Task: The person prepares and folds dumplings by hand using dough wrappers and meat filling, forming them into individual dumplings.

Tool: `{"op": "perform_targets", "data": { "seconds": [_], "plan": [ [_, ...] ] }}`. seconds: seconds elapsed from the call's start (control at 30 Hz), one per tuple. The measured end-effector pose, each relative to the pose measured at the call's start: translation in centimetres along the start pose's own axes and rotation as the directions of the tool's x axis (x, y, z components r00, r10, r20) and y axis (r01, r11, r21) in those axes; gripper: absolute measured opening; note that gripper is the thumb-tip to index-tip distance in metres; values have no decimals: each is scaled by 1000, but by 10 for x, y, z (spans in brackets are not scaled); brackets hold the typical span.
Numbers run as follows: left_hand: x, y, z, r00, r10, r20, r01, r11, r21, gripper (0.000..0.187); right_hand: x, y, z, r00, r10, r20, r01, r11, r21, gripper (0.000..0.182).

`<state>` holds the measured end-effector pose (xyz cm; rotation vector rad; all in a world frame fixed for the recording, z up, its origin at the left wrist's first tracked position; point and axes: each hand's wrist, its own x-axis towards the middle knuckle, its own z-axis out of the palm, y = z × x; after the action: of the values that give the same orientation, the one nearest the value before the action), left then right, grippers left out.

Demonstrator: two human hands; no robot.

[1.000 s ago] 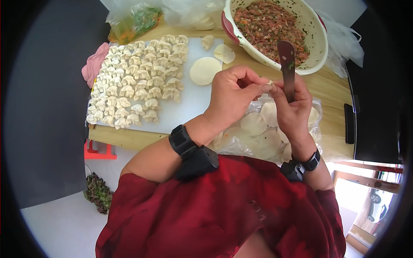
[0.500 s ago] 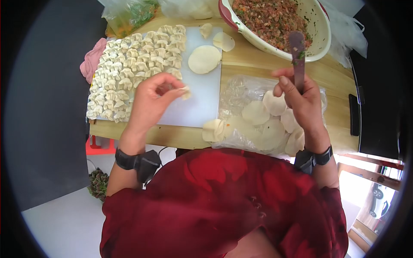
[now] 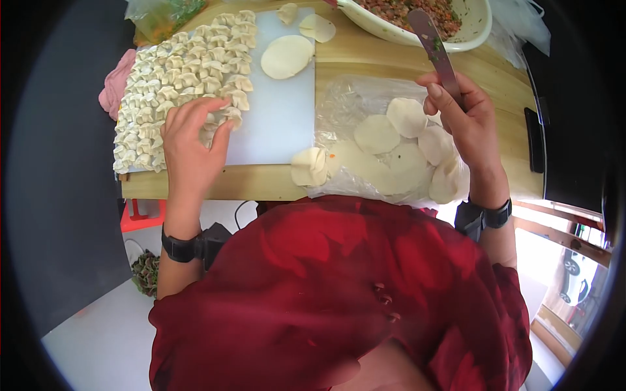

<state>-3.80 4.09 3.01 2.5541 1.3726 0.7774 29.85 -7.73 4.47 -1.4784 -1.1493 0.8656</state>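
Fingers of left hand spread around a pale, pleated dumpling on the white board, contact unclear; neighbouring dumplings half hidden behind them. Right hand grips green-flecked spatula; bowl cut off at top.

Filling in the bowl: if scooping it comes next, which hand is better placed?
Probably the right hand: it grips the spatula, whose blade points toward the bowl. The left hand is farther off, at the dumplings.
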Motion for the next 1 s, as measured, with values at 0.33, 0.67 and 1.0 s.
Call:
{"op": "perform_targets", "data": {
  "seconds": [0.33,0.67,1.0],
  "plan": [
    [10,40,34,799,380,467,-209,902,-377,18,-6,-4,-6,1000,-14,21,13,1000,6,20],
    [65,82,27,883,232,407,312,356,-881,17,6,-30,21,973,175,149,-194,972,130,34],
    [77,99,34,831,281,481,411,272,-870,23,15,-10,17,913,226,340,-384,756,530,26]
  ]
}}
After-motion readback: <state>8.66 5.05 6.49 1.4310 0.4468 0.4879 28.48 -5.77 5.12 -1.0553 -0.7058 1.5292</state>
